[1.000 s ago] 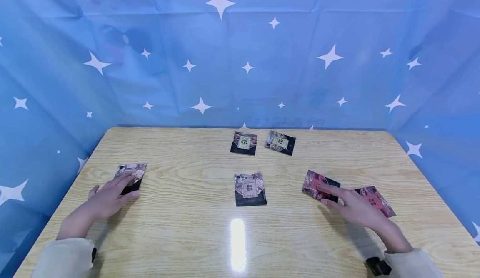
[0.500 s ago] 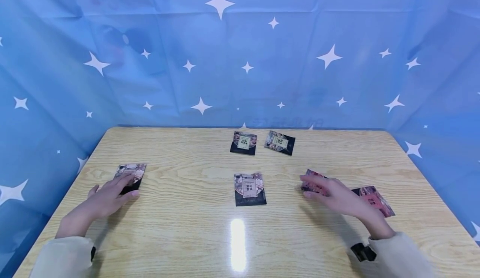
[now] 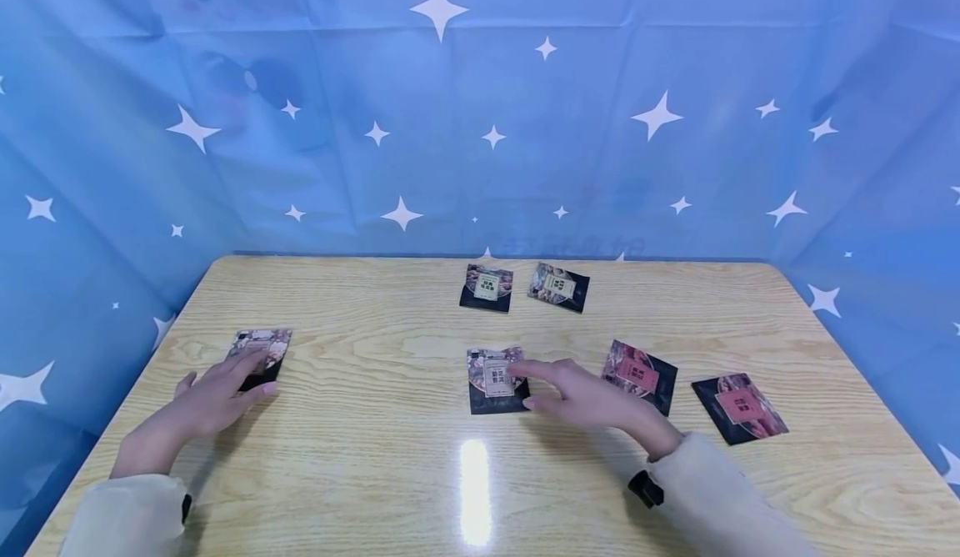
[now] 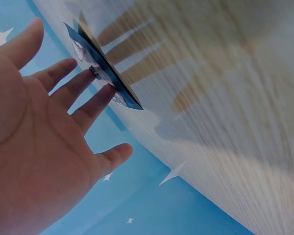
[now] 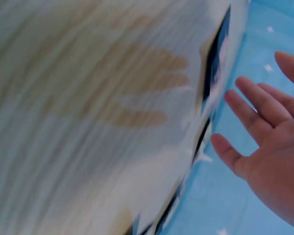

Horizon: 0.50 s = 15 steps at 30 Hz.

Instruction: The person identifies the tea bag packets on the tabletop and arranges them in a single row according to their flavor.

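Observation:
At the left of the table my left hand (image 3: pixel 206 403) lies over a black packet with a pink flowered print (image 3: pixel 273 342). Its fingertips touch or nearly touch the packet, and in the left wrist view the left fingers (image 4: pixel 73 93) are spread and mostly straight. My right hand (image 3: pixel 592 394) is above the right edge of the middle packet (image 3: pixel 487 382), which has a pale pink label. In the right wrist view the right fingers (image 5: pixel 259 105) are loosely extended, apart from the table, with nothing held.
Two red-labelled packets, one (image 3: pixel 637 371) nearer the middle and one (image 3: pixel 738 407) farther right, lie right of the hand. Two more packets with pale green labels, one (image 3: pixel 486 288) beside the other (image 3: pixel 558 287), lie near the table's back edge. A blue starred cloth (image 3: pixel 480 123) hangs behind.
My right hand has moved left, from over the red-labelled packet to the middle packet, uncovering both red-labelled packets. My left hand has stayed in place.

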Each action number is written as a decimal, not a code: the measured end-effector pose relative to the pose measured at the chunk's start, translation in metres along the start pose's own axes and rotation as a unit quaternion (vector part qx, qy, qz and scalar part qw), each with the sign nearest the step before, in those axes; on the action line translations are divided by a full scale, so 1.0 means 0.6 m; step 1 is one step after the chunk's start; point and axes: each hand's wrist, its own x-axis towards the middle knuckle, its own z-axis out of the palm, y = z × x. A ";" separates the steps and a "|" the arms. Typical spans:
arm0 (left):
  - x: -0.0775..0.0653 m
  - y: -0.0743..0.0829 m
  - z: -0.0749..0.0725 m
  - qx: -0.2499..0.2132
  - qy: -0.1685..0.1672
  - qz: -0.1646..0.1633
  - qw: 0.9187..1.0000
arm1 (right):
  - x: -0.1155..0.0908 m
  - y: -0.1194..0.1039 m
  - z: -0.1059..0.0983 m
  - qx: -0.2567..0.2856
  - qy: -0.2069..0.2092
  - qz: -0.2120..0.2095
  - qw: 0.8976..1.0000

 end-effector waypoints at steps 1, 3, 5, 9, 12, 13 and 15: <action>0.000 -0.001 0.000 0.001 0.000 0.000 1.000 | 0.005 0.000 0.004 -0.001 -0.006 -0.005 1.000; 0.001 -0.001 0.001 0.001 0.001 0.002 1.000 | 0.011 0.001 0.010 -0.007 -0.018 -0.002 1.000; 0.001 -0.001 0.002 -0.001 0.001 0.004 1.000 | 0.016 0.001 0.014 -0.011 -0.026 0.005 1.000; 0.001 -0.001 0.002 -0.004 0.002 0.007 1.000 | 0.024 -0.004 0.017 -0.025 -0.029 0.019 0.999; 0.000 -0.002 0.002 -0.002 0.001 0.007 1.000 | 0.035 -0.010 0.018 -0.034 -0.027 0.027 0.999; 0.000 -0.001 0.002 -0.002 0.001 0.007 1.000 | 0.040 -0.012 0.018 -0.036 -0.028 0.030 0.999; 0.000 -0.002 0.001 -0.003 0.001 0.008 1.000 | 0.053 -0.016 0.019 -0.040 -0.032 0.033 0.998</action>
